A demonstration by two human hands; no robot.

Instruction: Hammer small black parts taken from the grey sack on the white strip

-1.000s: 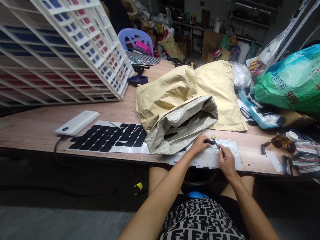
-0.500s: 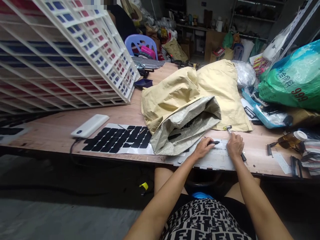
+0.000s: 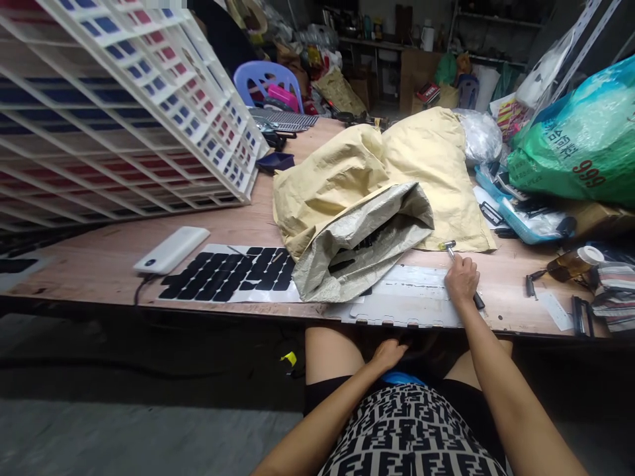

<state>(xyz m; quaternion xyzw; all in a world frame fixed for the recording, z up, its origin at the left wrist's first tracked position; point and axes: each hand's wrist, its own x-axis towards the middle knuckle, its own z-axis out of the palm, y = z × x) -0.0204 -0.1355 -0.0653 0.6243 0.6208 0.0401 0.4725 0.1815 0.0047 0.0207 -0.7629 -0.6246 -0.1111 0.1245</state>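
My right hand (image 3: 462,280) is closed around a small hammer (image 3: 448,245). Its yellow-and-metal head sticks out past the thumb side and its black handle end shows by the wrist. Under and beside that hand lies a pale flat board (image 3: 404,291) along the table's front edge. Below the edge, over my lap, my left hand (image 3: 389,355) has its fingers drawn together. Its fingertips are lost in shadow, so anything in them cannot be made out. An open woven sack (image 3: 342,158) with dark pieces inside its mouth lies just behind the board.
Rows of black pads on a white sheet (image 3: 223,272) lie left of the sack, with a white power bank (image 3: 172,250) beyond. A large white plastic crate (image 3: 238,192) stands at left. On the right are a green bag (image 3: 560,158), a brown bottle (image 3: 565,266) and a striped cloth (image 3: 615,294).
My left hand has gone from the board, where it held a small black piece, down below the table edge. My right hand keeps the hammer in nearly the same spot. The view has shifted slightly.
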